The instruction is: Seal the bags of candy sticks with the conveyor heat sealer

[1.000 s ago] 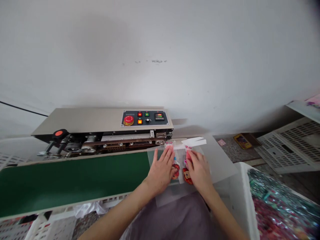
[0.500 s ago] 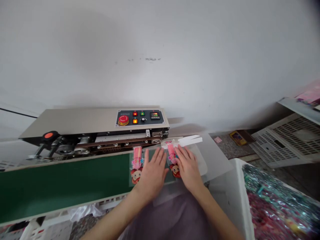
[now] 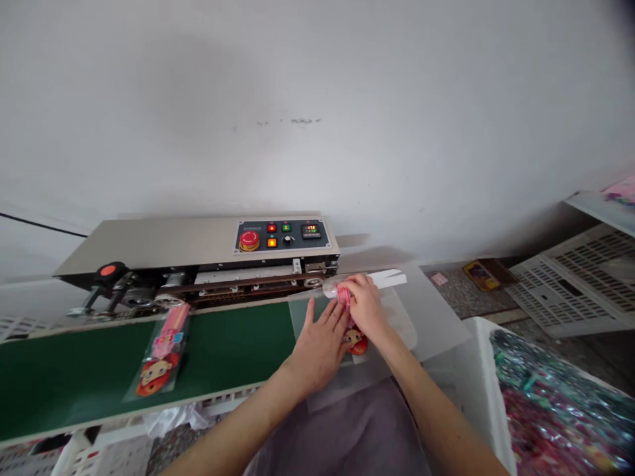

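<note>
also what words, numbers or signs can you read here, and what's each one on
"17", red digits on the display; the last digit is unclear, and the green row is too blurred.
Panel: small print and button marks too small to read.
Packet on the belt: coloured lettering too blurred.
Yellow box: print too blurred.

The conveyor belt (image 3: 233, 340) is green; the emergency button (image 3: 249, 239) is red.

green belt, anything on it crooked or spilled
The pink bagged pack on the green belt lies askew, its upper end leaning right instead of square to the belt's edges. No spill shows there; its seal is too small to judge.
</note>
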